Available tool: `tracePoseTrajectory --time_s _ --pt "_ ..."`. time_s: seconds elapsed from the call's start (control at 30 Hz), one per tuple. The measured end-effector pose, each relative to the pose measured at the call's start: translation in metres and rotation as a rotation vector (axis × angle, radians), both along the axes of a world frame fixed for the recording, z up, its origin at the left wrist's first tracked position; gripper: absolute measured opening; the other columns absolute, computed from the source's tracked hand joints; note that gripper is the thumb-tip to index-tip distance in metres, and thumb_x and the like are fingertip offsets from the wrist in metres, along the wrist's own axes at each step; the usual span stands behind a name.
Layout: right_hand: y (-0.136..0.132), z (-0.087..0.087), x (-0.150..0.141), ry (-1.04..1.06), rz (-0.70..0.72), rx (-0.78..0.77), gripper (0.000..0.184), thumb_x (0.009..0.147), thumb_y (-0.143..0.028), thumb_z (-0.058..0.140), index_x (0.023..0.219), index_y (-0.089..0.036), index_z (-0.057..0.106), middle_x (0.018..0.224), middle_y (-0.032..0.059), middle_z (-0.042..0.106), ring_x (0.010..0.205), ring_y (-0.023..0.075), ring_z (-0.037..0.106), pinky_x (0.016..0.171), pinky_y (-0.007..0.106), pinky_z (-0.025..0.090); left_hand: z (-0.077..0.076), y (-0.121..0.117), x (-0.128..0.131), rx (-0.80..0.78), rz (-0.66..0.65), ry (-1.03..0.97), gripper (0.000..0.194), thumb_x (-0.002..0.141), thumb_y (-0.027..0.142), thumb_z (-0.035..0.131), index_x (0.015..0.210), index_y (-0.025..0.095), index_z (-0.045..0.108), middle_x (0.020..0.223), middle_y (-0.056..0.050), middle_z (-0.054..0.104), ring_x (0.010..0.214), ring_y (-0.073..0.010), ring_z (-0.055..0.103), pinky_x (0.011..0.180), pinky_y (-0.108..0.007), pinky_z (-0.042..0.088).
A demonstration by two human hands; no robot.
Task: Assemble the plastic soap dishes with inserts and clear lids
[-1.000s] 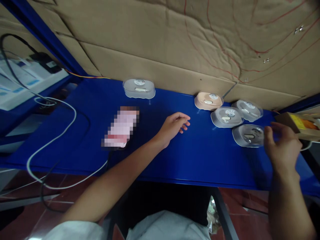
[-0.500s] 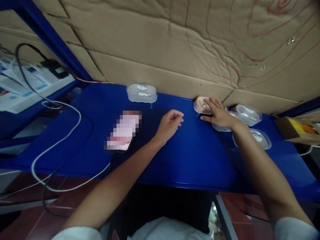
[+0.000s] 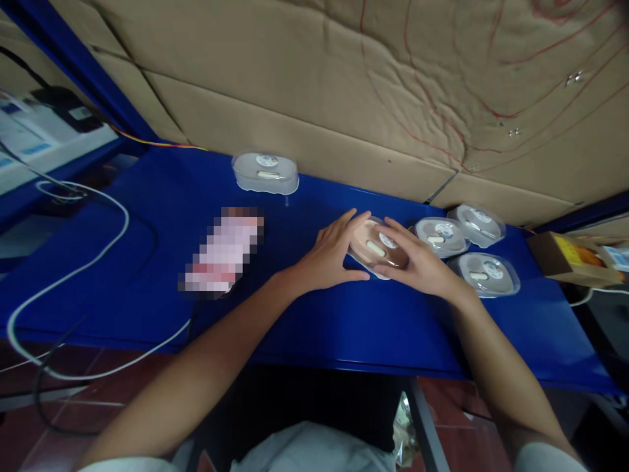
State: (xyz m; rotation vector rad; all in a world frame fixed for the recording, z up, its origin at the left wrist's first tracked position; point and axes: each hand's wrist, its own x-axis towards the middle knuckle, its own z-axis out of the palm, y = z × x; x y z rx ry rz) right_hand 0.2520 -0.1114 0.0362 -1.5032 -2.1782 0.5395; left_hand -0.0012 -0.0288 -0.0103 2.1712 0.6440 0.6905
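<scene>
A clear oval plastic case [image 3: 364, 237] with a peach-pink inside, a round white label and a small cream oblong piece sits between my hands on the blue table. My right hand [image 3: 421, 263] grips its right end, thumb at the near side and fingers over the lid. My left hand [image 3: 330, 257] is spread beside its left end, fingertips at the far rim and thumb stretched along the near side; whether it presses on the case I cannot tell. Close to my right hand stand similar greyish cases [image 3: 441, 237], several in a group.
Another clear case [image 3: 265, 174] stands at the back left against the cardboard wall [image 3: 275, 85]. A phone with a blurred screen [image 3: 221, 252] lies left of my hands. A white cable [image 3: 73, 288] loops over the left edge. An open cardboard box [image 3: 565, 262] is at the far right.
The peach-pink case has come away from the back wall, nearer to me, with my right hand on it. My left hand has gone from loosely curled to spread beside it. The view has shifted slightly.
</scene>
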Motion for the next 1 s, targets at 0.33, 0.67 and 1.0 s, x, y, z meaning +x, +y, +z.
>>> tracePoseTrajectory --time_s 0.33,0.67,1.0 --pt "0.009 0.006 0.008 0.052 -0.181 0.237 0.050 0.100 -0.058 0.068 0.141 -0.029 0.068 0.149 0.0125 0.068 0.141 0.0334 0.064 0.122 0.058 0.049 0.013 0.007 -0.011 -0.141 -0.117 0.112 0.138 0.064 0.046 0.100 0.175 0.029 0.021 0.158 -0.021 0.055 0.152 -0.0463 0.045 0.126 -0.063 0.025" --pt "0.010 -0.012 0.009 -0.239 -0.164 0.144 0.065 0.112 -0.058 0.042 0.167 -0.024 0.044 0.178 0.0193 0.036 0.167 0.0370 0.031 0.130 0.072 0.026 0.018 0.003 -0.009 -0.013 -0.046 0.172 0.130 0.067 0.053 0.097 0.173 0.029 0.027 0.158 -0.020 0.049 0.151 -0.0484 0.041 0.126 -0.066 0.025" --pt "-0.012 -0.003 -0.012 -0.165 0.070 0.271 0.039 0.114 -0.034 0.050 0.148 -0.027 0.067 0.158 0.0116 0.063 0.151 0.0306 0.056 0.123 0.056 0.044 0.021 0.008 -0.013 -0.022 0.004 -0.031 0.108 0.082 0.058 0.089 0.170 0.030 0.033 0.168 -0.018 0.043 0.155 -0.0386 0.044 0.128 -0.060 0.035"
